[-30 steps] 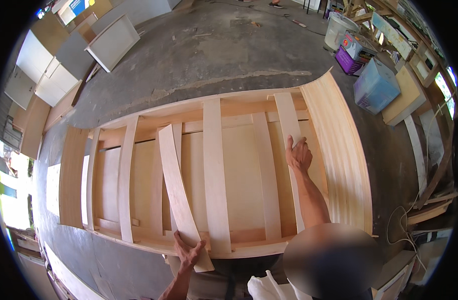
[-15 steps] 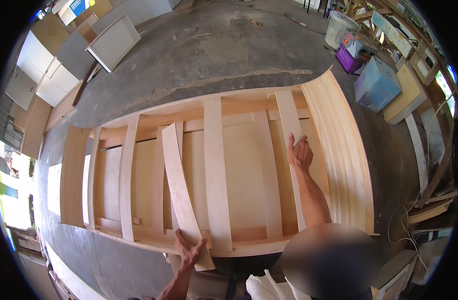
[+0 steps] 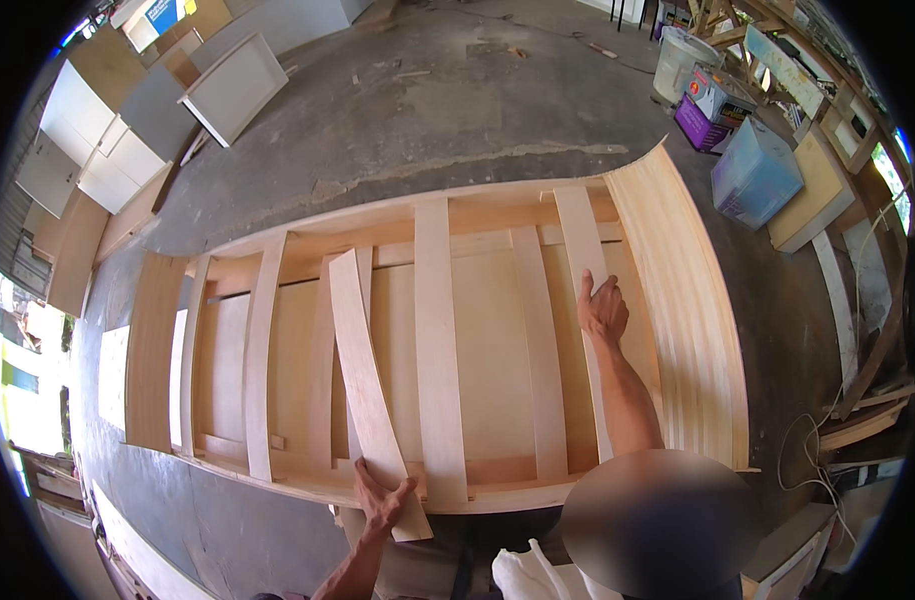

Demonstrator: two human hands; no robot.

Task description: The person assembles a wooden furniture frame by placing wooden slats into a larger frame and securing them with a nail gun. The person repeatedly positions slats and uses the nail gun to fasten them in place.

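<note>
A long wooden frame [image 3: 327, 489] with several pale crosswise slats lies before me, panels showing beneath. My left hand [image 3: 381, 497] is closed around the near end of a loose slat [image 3: 362, 345]. That slat lies slanted over the others, its near end sticking out past the near rail. Toward the right end, my right hand [image 3: 603, 308] is closed over another slat [image 3: 578, 225], thumb at its left edge and fingers at its right. A blurred round patch covers part of my right forearm.
Curved wooden end boards rise at the frame's right [image 3: 682, 300] and left [image 3: 151, 350]. A blue plastic-wrapped box [image 3: 757, 172], a white bucket [image 3: 682, 62] and scrap timber line the right side. Cabinet panels [image 3: 235, 88] lean at the far left. A cable [image 3: 812, 455] lies at right.
The whole view has shifted very slightly. Both hands keep their hold on the same slats, which show no clear movement against the frame.
</note>
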